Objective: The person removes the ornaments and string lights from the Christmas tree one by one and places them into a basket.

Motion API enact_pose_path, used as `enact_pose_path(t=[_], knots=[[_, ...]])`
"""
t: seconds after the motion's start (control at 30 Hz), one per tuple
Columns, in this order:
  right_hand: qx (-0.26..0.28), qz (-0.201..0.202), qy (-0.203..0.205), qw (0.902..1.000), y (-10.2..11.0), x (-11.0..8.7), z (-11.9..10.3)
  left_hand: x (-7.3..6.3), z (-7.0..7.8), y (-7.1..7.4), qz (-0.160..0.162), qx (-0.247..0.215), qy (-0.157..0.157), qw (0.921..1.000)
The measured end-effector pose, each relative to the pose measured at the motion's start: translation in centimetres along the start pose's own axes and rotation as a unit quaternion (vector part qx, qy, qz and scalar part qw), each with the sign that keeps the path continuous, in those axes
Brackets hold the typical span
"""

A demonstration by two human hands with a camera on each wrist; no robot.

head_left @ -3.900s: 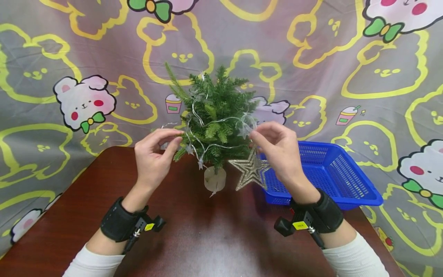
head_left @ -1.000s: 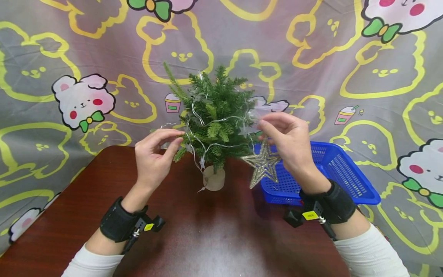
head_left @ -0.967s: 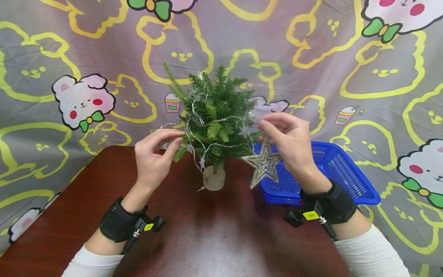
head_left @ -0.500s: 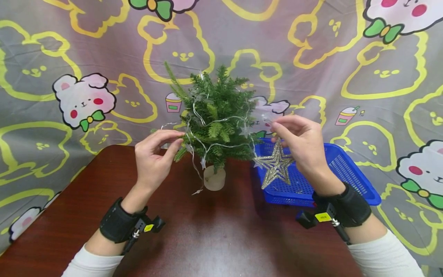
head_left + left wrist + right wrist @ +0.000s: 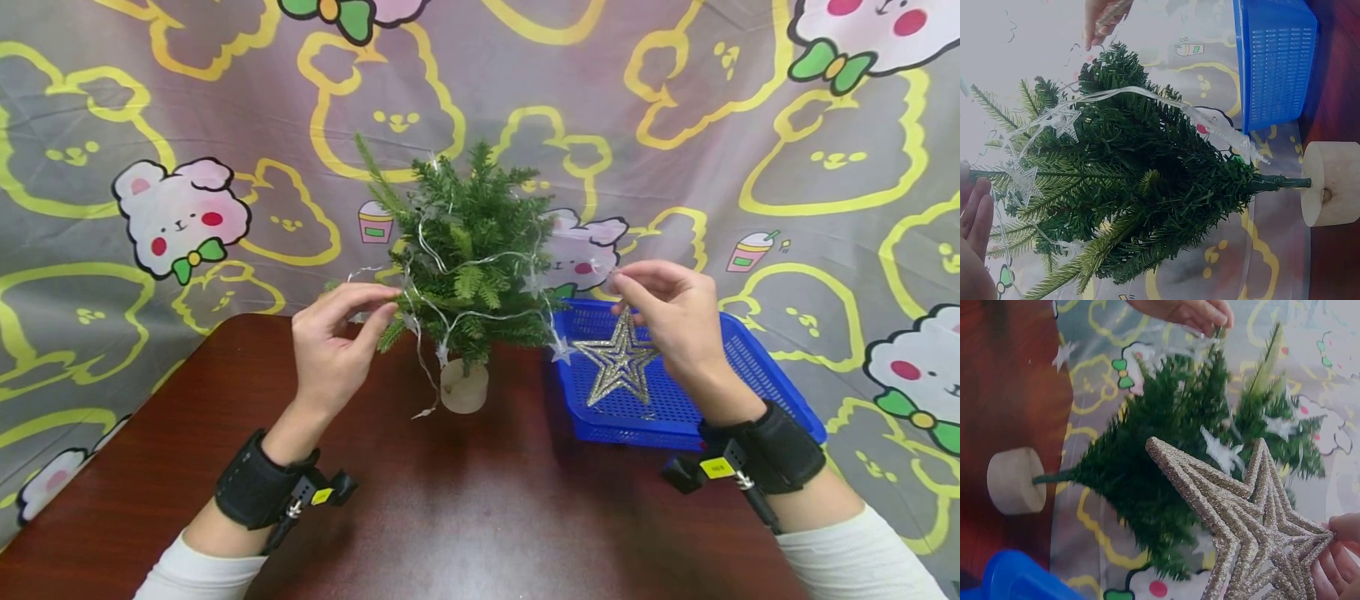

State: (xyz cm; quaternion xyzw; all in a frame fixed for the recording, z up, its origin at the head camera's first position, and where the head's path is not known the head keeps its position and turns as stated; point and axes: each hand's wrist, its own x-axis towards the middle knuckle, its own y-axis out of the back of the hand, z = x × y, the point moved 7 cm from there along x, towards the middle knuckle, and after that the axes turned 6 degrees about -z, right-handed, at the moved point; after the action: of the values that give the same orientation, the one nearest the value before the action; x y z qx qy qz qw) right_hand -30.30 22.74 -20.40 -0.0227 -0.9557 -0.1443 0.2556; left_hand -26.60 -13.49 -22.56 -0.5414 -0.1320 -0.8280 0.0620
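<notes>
A small artificial Christmas tree (image 5: 476, 242) stands upright on a round wooden base (image 5: 464, 387), wound with a clear string of star lights (image 5: 442, 353). At its left side my left hand (image 5: 333, 354) pinches a branch tip between thumb and fingers; the right wrist view shows this hand (image 5: 1188, 312) at the branch. My right hand (image 5: 678, 325) is to the right of the tree, apart from it. It pinches a gold glitter star (image 5: 621, 360) by its upper point, so the star hangs in front of the basket. A small clear piece (image 5: 600, 267) shows beyond those fingertips, too faint to identify.
Behind the star, a blue plastic basket (image 5: 757, 367) sits on the right of the dark wooden table (image 5: 480, 500). One end of the light string (image 5: 424, 412) trails down beside the tree's base. A patterned curtain (image 5: 540, 75) hangs behind everything.
My right hand has moved right, away from the tree, carrying the gold star over the basket. A light on the tree's right side has come into sight. My left hand has stayed put.
</notes>
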Motion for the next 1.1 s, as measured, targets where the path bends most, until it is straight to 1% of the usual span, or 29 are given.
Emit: enact_pose_path(t=[0.17,0.5,0.63,0.8,0.9,0.93,1.0,1.1], knots=[[-0.024,0.016,-0.028,0.9992,1.2,0.2,1.5,0.0,0.1,-0.1,-0.001,0.0,-0.003,1.0],[0.027,0.037,-0.048,0.9978,2.8,0.5,4.0,0.0,0.1,-0.2,-0.001,0.0,-0.005,1.0],[0.013,0.049,-0.059,0.997,3.4,0.5,5.1,0.0,0.1,-0.2,-0.001,0.0,-0.005,1.0],[-0.037,0.062,-0.08,0.9941,4.4,0.5,6.8,0.1,0.1,-0.2,0.0,-0.001,-0.005,1.0],[-0.05,0.067,-0.09,0.9924,4.9,0.5,7.8,0.0,0.1,-0.2,-0.001,0.001,-0.004,1.0],[-0.048,0.069,-0.092,0.9922,5.0,0.5,8.1,0.0,0.0,-0.2,0.0,0.002,-0.004,1.0],[-0.027,0.07,-0.095,0.9926,5.3,0.4,8.8,0.0,0.0,-0.2,0.0,0.004,-0.003,1.0],[0.017,0.072,-0.101,0.9922,5.8,0.4,9.8,0.0,0.0,-0.2,0.0,0.005,-0.004,1.0]])
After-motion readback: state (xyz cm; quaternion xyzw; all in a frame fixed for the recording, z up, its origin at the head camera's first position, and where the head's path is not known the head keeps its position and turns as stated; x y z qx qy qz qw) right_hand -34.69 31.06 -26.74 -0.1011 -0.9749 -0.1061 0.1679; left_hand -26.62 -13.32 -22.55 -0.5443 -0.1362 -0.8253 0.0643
